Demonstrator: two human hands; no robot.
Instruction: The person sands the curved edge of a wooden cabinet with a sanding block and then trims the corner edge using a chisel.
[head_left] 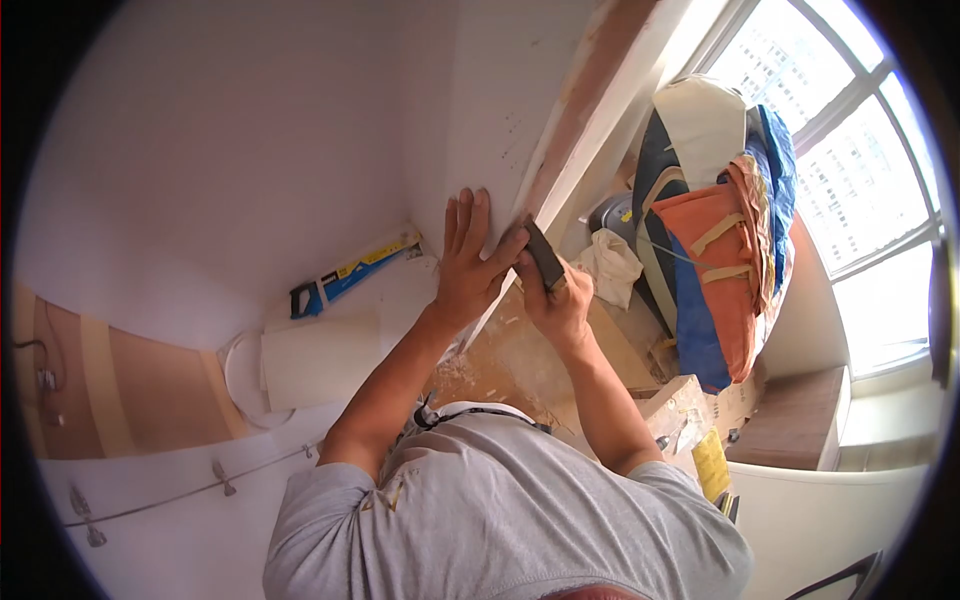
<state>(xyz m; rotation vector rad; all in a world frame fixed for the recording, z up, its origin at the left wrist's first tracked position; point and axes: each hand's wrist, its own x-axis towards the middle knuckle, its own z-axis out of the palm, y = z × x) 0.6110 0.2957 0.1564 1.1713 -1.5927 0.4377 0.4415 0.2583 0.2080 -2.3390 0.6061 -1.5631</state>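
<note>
A dark, narrow sanding block [543, 256] is gripped in my right hand [560, 303], its fingers wrapped round it. The block is held at the edge of a white panel [500, 130], whose reddish-brown edge strip [580, 90] runs up and away. Flat on the panel's face, just left of the block, rests my left hand [467, 262] with its fingers stretched upward and its thumb out toward the edge. My left thumb and the right-hand fingers come close together there. The block's underside is hidden.
A handsaw [355, 272] in a blue and yellow sleeve lies on a white surface at left. Orange and blue bags [715, 270] are piled by the window [860, 180]. A white cloth bag [610, 265] sits nearby. Dust covers the brown floor [500, 365] below my hands.
</note>
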